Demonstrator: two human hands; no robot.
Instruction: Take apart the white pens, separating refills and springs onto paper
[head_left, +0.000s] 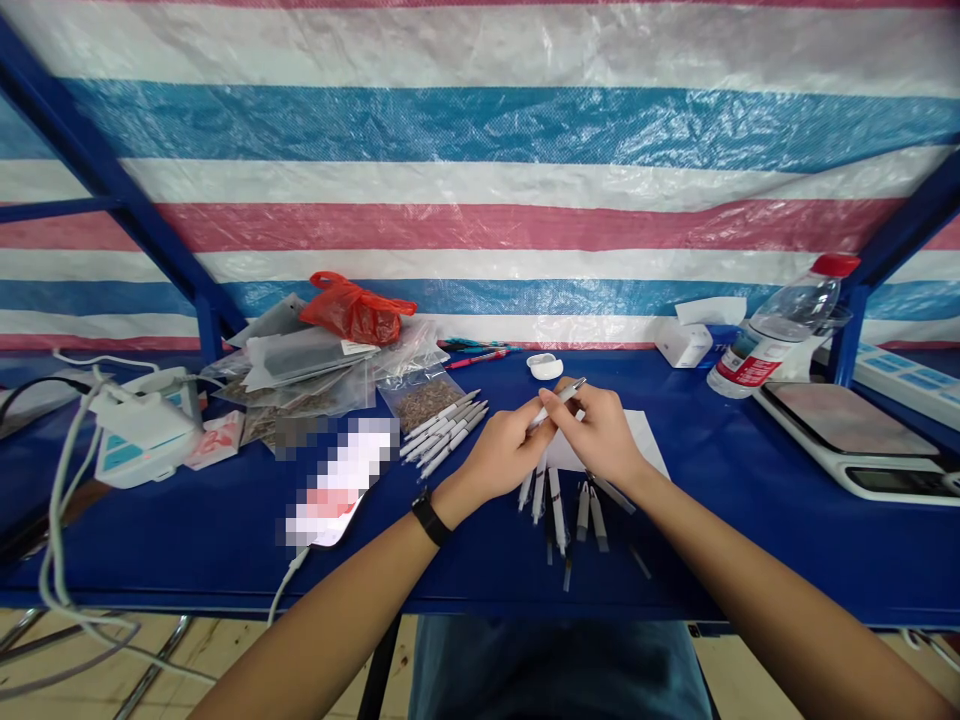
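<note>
The blue box (721,345) shows "TH"; the bottle label (750,368) is unreadably blurred.

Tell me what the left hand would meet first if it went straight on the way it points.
Likely the right hand, since the left hand points towards it across the white pen they both hold; depth is unclear.

Single head-mounted view, stationed above near side of blue table (480,555), facing forward and down across it, close range, striped sheet (480,125) behind it.
</note>
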